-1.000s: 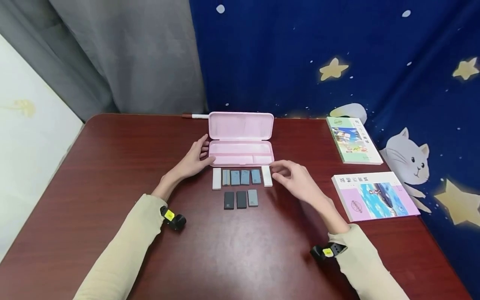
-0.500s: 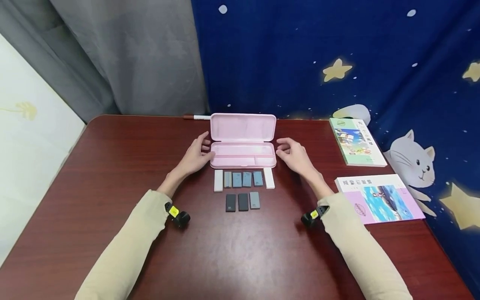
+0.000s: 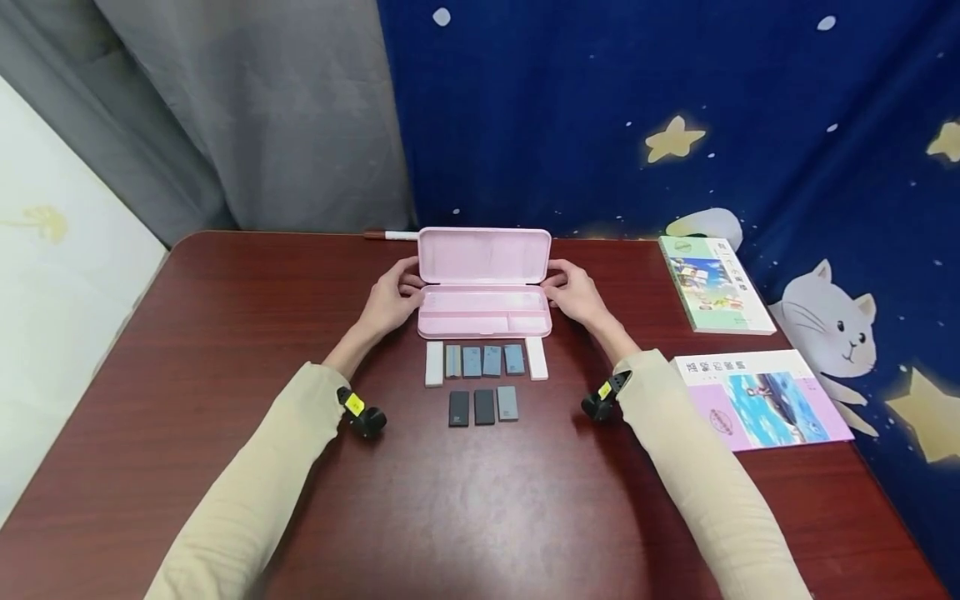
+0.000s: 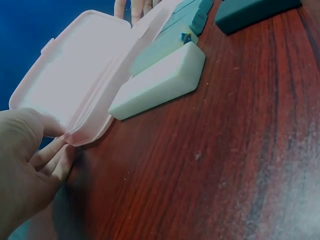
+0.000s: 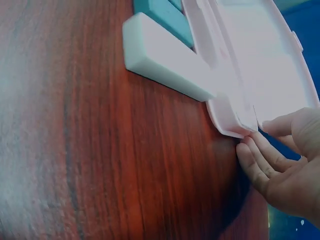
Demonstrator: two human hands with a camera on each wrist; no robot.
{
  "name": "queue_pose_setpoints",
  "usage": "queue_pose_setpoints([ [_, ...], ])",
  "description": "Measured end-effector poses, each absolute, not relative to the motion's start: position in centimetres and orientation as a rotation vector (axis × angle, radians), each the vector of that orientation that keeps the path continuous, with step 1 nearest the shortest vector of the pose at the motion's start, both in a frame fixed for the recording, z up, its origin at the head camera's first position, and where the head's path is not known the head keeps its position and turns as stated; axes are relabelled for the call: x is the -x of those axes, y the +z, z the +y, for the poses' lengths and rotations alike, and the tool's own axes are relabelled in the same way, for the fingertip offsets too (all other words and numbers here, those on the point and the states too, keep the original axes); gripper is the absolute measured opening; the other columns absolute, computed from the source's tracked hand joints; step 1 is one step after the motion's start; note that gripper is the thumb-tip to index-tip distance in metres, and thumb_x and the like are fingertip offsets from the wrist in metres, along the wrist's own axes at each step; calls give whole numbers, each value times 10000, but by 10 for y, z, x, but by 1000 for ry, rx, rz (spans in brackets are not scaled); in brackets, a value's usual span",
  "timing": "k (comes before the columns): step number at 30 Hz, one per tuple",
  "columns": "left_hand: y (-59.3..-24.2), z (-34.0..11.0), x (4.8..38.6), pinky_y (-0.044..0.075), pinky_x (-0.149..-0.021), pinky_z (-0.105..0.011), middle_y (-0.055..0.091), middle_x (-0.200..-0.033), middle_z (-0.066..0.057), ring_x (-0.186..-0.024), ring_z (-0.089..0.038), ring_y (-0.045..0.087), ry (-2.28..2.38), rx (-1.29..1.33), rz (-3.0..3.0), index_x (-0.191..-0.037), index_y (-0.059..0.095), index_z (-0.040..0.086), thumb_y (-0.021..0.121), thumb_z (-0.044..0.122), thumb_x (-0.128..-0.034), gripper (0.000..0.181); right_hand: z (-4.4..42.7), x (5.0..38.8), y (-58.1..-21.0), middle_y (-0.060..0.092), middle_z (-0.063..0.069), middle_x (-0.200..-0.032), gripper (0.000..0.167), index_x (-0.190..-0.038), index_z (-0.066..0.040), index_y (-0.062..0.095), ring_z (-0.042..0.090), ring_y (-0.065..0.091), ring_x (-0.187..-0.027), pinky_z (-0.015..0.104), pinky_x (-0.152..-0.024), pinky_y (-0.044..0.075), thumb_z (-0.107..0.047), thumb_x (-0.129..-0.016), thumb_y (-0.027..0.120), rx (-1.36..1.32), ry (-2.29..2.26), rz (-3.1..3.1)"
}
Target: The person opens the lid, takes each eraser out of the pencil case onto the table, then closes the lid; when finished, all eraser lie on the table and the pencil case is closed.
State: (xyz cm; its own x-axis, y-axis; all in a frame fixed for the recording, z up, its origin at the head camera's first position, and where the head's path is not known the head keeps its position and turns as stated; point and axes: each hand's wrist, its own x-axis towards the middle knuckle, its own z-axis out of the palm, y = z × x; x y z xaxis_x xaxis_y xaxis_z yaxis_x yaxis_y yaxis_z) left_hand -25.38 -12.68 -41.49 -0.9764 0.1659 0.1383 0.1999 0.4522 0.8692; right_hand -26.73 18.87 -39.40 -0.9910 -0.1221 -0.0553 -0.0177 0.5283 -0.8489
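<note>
A pink pencil case (image 3: 483,325) stands with its lid (image 3: 483,256) raised at the back of the table. My left hand (image 3: 392,298) holds its left end near the hinge, the thumb at the inner edge and the fingers outside. At the opposite end my right hand (image 3: 576,293) grips the same corner area, thumb and fingertips (image 5: 245,150) around it. Before the case lies a row of erasers: a white eraser (image 3: 434,364) at the left, several blue-grey erasers (image 3: 472,362), and another white eraser (image 3: 536,358). Nearer are two black erasers (image 3: 459,409) and a grey eraser (image 3: 507,403).
A marker (image 3: 393,236) lies by the table's back edge, left of the lid. Two books, a green-bordered book (image 3: 712,283) and a purple-bordered book (image 3: 765,400), lie at the right. Curtains (image 3: 525,108) hang just behind the table (image 3: 225,350).
My right hand has moved from beside the right white eraser, up and away, to the case's right end. My left hand has shifted slightly farther back along the left end.
</note>
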Motion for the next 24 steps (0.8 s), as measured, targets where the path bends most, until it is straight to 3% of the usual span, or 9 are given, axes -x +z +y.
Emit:
queue_pose_setpoints([
  [11, -417, -125, 251, 524, -850, -363, 628, -1108, -215, -1013, -303, 617, -1688, 327, -2605, -1431, 409, 36, 568, -62, -891, 571, 189, 263, -401, 680, 233, -978, 451, -1329, 10, 514, 321, 678, -866, 344, -739, 568, 67, -889, 591, 172, -1452, 2769],
  [24, -420, -124, 247, 525, -847, -425, 642, -1105, -213, -989, -324, 633, -1573, 369, -2547, -1123, 527, 6, 563, -114, -862, 289, 188, 254, -408, 702, 161, -999, 302, -1133, -39, 657, 281, 682, -903, 395, -822, 535, 92, -862, 630, 328, -1385, 2965],
])
